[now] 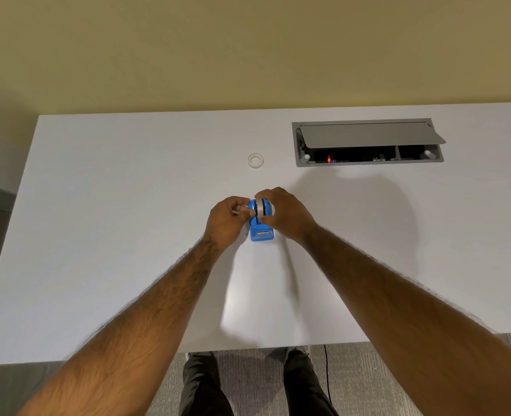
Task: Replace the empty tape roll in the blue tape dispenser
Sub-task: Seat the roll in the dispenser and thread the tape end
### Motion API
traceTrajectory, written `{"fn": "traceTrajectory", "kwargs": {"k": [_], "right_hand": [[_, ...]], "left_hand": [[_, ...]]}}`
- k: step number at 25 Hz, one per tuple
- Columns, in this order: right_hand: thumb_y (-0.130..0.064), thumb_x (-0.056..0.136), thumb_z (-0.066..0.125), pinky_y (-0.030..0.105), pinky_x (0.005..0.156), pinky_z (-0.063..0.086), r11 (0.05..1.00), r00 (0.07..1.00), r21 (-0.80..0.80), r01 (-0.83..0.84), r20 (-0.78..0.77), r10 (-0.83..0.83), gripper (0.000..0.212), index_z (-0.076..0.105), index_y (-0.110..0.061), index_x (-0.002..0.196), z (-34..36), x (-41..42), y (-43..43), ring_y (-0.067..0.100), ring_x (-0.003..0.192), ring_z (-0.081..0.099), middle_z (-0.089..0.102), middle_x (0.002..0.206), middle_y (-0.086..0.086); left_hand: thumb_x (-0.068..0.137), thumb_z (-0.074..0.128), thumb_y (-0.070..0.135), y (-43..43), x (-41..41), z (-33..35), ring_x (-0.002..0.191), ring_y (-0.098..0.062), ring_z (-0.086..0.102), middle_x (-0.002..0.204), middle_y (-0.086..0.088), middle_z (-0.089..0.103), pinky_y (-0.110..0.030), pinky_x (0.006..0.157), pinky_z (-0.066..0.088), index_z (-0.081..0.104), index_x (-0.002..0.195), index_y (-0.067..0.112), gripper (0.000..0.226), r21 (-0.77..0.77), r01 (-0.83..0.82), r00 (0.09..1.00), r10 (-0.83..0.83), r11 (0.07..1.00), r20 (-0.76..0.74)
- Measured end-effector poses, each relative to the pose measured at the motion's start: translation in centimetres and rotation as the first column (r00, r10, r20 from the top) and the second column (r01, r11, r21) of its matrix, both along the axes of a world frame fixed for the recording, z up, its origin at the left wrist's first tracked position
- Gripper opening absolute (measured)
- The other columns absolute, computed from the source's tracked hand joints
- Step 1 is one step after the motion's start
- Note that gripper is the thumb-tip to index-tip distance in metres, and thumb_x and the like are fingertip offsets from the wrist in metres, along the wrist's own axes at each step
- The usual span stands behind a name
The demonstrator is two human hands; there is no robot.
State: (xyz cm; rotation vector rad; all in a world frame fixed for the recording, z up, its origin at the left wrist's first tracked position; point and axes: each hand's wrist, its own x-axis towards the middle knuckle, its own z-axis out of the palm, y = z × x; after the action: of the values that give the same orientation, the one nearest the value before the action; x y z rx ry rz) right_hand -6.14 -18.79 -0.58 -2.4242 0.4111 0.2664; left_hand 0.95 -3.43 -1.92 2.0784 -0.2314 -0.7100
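The blue tape dispenser point(261, 230) stands on the white table point(128, 235) at the middle, its cutter end toward me. A pale roll point(260, 205) sits in its top. My left hand point(225, 222) pinches at the dispenser's left side, at the roll's hub. My right hand point(284, 214) wraps the right side and top of the roll and dispenser. A second small white ring-shaped roll point(255, 160) lies flat on the table beyond the hands, apart from them. Fingers hide how the roll sits in the dispenser.
A grey cable box point(368, 142) with its lid tilted open is set into the table at the back right. A beige wall rises behind the table. My legs and grey carpet show below the table's near edge.
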Motion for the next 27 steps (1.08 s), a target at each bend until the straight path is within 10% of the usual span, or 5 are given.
{"fn": "traceTrajectory", "kwargs": {"k": [27], "right_hand": [[-0.024,0.093,0.058,0.02,0.089,0.04,0.99,0.992,0.086,0.114,0.039,-0.118,0.034,0.058,-0.013,0.126,0.5,-0.5,0.3,0.018,0.109,0.059,0.061,0.127,0.007]], "left_hand": [[0.081,0.08,0.038,0.2,-0.4,0.0,0.092,-0.015,0.06,0.098,0.008,0.064,-0.02,0.076,0.045,0.064,0.122,0.019,0.048,-0.023,0.034,0.998,-0.035,0.999,-0.06]]}}
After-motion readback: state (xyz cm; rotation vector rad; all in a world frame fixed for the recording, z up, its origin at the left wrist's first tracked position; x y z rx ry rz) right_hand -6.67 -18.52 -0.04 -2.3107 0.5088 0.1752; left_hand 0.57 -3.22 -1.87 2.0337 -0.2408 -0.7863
